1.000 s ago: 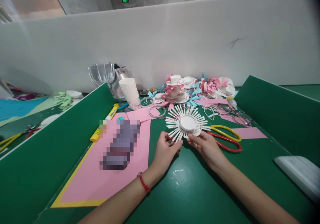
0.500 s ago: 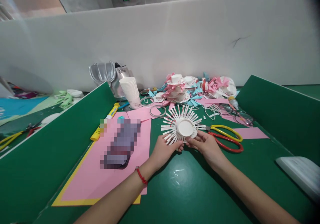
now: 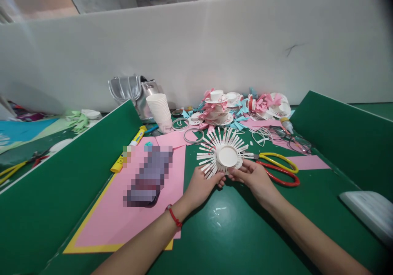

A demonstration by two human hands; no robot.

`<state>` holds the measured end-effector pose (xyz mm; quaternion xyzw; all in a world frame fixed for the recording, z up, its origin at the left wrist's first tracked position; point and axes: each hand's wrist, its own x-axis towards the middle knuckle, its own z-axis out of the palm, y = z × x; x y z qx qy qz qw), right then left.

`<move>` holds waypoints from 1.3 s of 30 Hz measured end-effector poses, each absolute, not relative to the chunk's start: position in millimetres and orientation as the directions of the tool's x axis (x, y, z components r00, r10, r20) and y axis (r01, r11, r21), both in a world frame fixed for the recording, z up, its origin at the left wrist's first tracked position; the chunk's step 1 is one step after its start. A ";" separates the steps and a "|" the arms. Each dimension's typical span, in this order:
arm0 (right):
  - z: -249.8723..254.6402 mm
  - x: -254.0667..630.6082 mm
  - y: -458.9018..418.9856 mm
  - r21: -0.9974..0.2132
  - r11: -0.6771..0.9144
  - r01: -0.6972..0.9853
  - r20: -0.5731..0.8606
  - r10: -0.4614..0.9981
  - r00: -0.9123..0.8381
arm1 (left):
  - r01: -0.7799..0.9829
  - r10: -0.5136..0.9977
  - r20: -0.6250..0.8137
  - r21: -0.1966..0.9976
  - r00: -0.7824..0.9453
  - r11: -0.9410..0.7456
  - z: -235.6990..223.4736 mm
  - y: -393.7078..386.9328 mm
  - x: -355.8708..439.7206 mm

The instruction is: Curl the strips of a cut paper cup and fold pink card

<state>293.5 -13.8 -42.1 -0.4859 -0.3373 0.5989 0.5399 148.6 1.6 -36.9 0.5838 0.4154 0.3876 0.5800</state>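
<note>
A white paper cup cut into a fan of strips (image 3: 226, 154) is held just above the green table (image 3: 233, 234), its round base facing me. My left hand (image 3: 201, 185) pinches the strips at its lower left edge; a red cord circles that wrist. My right hand (image 3: 253, 176) grips the lower right edge with fingers closed on the strips. Both hands touch the same piece and meet under it.
Scissors with red and yellow handles (image 3: 278, 168) lie right of my hands. A pink sheet on yellow paper (image 3: 123, 226) lies left, with a glue stick (image 3: 129, 150). A stack of white cups (image 3: 159, 113), a silver bag (image 3: 132, 92) and finished paper flowers (image 3: 242, 107) line the back wall.
The cut cup has shifted slightly left and tilted its base more toward me. Both hands have closed in under it, fingers nearly meeting.
</note>
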 end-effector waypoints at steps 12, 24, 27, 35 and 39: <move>-39.6 287.3 -16.0 -0.908 -0.179 -0.380 -0.215 0.975 0.053 | 0.213 0.964 0.006 0.975 0.267 -0.065 -46.8 3.5 145.4; -33.5 282.9 -20.1 -0.948 -0.168 -0.269 -0.201 0.974 0.101 | 0.085 0.957 -0.001 0.996 0.291 -0.025 -33.2 2.7 148.6; -34.0 283.6 -19.8 -0.953 -0.159 -0.256 -0.190 0.977 0.101 | 0.011 0.953 -0.019 1.000 0.301 0.017 -35.1 3.1 149.1; -36.1 285.0 -18.2 -0.949 -0.162 -0.269 -0.195 0.976 0.099 | -0.056 0.976 -0.054 0.996 0.210 0.068 -36.4 1.8 150.0; -33.3 283.5 -18.6 -0.945 -0.194 -0.263 -0.226 0.969 0.095 | -0.073 0.972 -0.039 0.996 0.231 0.057 -36.5 2.5 149.6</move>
